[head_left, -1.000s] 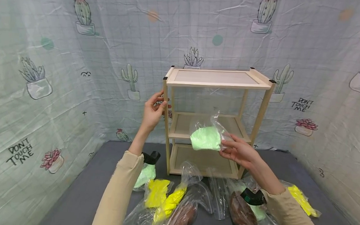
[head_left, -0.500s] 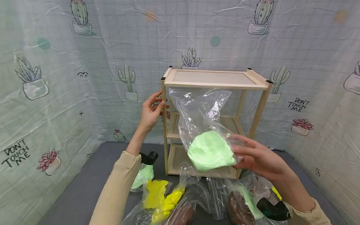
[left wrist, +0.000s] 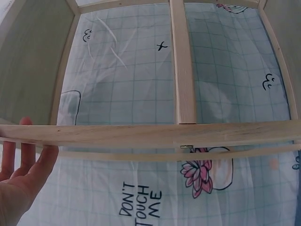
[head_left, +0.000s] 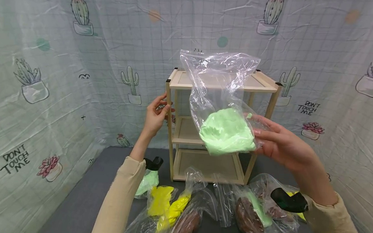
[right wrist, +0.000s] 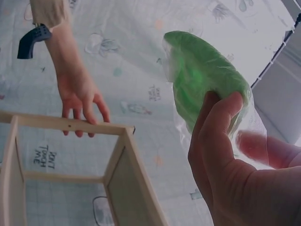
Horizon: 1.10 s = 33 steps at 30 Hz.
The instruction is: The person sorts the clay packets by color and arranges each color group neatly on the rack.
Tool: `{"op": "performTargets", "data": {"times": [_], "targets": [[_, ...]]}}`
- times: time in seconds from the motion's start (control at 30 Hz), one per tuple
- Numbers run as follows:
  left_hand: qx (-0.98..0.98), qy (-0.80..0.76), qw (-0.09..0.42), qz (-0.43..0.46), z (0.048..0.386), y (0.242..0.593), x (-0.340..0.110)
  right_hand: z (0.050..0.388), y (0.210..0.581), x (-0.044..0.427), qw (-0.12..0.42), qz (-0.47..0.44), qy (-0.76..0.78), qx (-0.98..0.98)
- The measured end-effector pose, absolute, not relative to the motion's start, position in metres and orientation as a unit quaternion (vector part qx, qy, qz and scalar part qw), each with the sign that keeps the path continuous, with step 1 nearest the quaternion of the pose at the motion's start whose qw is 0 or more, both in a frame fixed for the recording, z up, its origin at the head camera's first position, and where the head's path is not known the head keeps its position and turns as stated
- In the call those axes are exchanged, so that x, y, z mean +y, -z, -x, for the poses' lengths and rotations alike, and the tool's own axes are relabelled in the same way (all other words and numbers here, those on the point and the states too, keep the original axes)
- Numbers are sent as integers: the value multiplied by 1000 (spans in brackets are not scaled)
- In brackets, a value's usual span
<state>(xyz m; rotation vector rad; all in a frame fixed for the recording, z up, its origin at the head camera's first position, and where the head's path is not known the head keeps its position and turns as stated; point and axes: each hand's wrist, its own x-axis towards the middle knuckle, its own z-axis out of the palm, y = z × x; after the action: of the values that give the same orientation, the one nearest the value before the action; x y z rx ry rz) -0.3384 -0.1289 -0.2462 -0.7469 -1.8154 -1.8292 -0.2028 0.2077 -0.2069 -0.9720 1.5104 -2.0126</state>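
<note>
"Fingers first: right hand?"

"Right hand [head_left: 282, 145], one: thumb and fingers pinch the right side of a clear bag of green stuff [head_left: 226, 127]."

"Lie of the bag?"

"Left of the fingertips, raised on the near side of the shelf [head_left: 209, 166]. Long axis roughly upright: green lump low, wide plastic mouth at top. Contact between plastic and wood: cannot tell."

"Left hand?"

"Left hand [head_left: 155, 117], one: fingers and thumb hold the near left post [head_left: 170, 147], well left of the bag. The right hand is the nearer, being on it."

"Further out?"

"On the dark table [head_left: 86, 188], near side of the shelf: yellow bags [head_left: 161, 202], brown bags [head_left: 247, 216]. Another green bag [head_left: 149, 182] sits left, beside the left sleeve [head_left: 120, 193]."

"Backing?"

"Cactus-print sheet [head_left: 107, 78], far side."
</note>
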Motion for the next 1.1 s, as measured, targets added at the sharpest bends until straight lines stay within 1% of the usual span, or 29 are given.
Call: {"op": "performTargets", "data": {"times": [0.3,0.6,0.87,1.0,1.1], "targets": [[-657,665,231,270,337,244,-127,225,173,188,205,314,738,560],[-658,661,241,270,337,246,-126,243,139,159,171,263,762,566],[-665,649,252,270,336,246,-126,271,121,138,153,200,793,554],[-667,652,247,263,337,246,-125,284,115,128,137,155,803,559],[-669,654,243,256,337,246,-125,294,112,122,128,138,800,570]]}}
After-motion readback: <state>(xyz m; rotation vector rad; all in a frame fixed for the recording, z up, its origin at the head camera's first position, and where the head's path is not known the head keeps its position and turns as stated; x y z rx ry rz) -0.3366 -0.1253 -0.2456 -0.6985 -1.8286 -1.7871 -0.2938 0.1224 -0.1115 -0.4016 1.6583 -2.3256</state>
